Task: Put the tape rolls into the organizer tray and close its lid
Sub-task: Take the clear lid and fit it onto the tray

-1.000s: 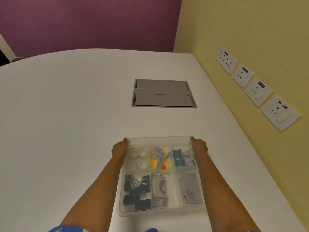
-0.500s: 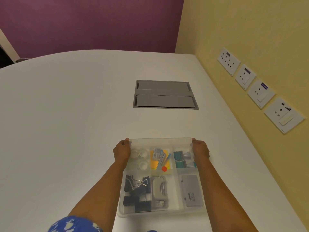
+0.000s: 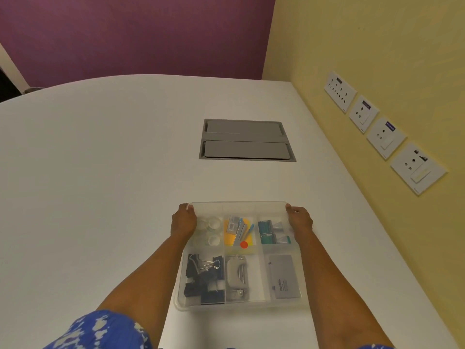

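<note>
A clear plastic organizer tray (image 3: pixel 239 304) lies on the white table in front of me, with its see-through lid (image 3: pixel 239 205) lying over it. Through the lid, clear tape rolls (image 3: pixel 213 222) sit in the far-left compartment. My left hand (image 3: pixel 183 220) grips the lid's far-left corner. My right hand (image 3: pixel 299 220) grips the far-right corner. The other compartments hold black binder clips (image 3: pixel 201 275), a grey hole punch (image 3: pixel 236 275), a grey box (image 3: pixel 284 275), green clips (image 3: pixel 266 231) and yellow notes with small items (image 3: pixel 239 230).
A grey hatch (image 3: pixel 246 140) is set into the table (image 3: pixel 100 172) beyond the tray. The yellow wall on the right carries a row of white socket plates (image 3: pixel 385 137). A purple wall stands behind the table's curved far edge.
Both hands stay on the far corners of the lid. Only the view has shifted slightly.
</note>
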Demonstrator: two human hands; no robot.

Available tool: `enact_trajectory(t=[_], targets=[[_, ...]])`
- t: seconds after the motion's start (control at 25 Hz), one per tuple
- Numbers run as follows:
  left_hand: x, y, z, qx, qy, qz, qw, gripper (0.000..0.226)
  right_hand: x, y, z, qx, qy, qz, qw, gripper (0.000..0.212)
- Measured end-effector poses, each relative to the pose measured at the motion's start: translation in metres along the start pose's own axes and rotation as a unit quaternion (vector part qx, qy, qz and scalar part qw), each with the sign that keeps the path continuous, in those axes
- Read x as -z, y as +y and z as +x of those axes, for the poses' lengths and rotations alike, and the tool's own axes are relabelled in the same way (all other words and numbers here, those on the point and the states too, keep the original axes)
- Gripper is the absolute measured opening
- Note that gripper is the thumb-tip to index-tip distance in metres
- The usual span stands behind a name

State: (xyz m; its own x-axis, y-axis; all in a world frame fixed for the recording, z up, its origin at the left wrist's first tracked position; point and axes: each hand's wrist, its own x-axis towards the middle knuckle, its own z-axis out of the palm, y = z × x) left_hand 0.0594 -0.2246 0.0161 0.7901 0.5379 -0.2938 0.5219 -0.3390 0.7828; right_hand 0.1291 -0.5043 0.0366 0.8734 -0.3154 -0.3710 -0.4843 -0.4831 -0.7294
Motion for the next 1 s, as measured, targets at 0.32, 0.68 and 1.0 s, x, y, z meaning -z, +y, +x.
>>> enact_trajectory(t=[0.32,0.68,1.0], targets=[[0.003,-0.016,-0.044,0.012,0.014,0.024,1.0,0.041,0.02,0.032,-0.034,-0.001,-0.021,-0.032,0.999,0.048],[0.007,-0.047,-0.101,-0.026,0.042,0.081,0.995,0.039,0.027,0.068,-0.082,0.049,-0.006,-0.07,0.996,0.049],[0.007,-0.054,-0.119,-0.034,0.059,0.121,0.99,0.041,0.019,0.087,-0.101,0.084,0.059,-0.188,0.977,0.054]])
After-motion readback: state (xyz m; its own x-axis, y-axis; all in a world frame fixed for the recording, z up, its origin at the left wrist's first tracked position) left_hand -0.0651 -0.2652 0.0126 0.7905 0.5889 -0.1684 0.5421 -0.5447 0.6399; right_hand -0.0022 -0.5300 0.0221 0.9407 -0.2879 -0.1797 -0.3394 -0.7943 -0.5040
